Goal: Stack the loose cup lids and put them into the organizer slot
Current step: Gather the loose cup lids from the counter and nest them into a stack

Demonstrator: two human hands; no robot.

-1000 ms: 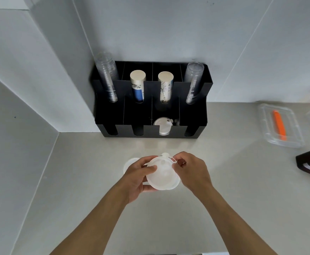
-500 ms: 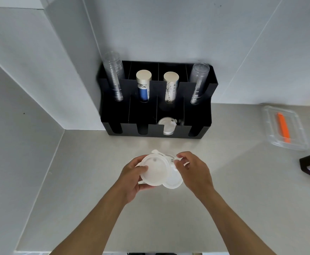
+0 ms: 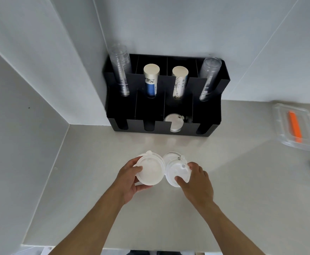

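Desk [image 3: 224, 190] carries a black organizer [image 3: 161, 115] against the wall; one lid [image 3: 174, 123] sits in its third front slot. Left hand [image 3: 130, 181] fingers grip a lid stack [image 3: 150, 171]. Right hand [image 3: 196, 183] fingers grip a second lid [image 3: 177, 173], touching beside it.

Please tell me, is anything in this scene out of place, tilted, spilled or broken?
Nothing is spilled or visibly broken. Only the white lids in the organizer stand out: they lean in the third front slot instead of lying flat. The left hand and right hand each hold loose lids, not yet stacked together.
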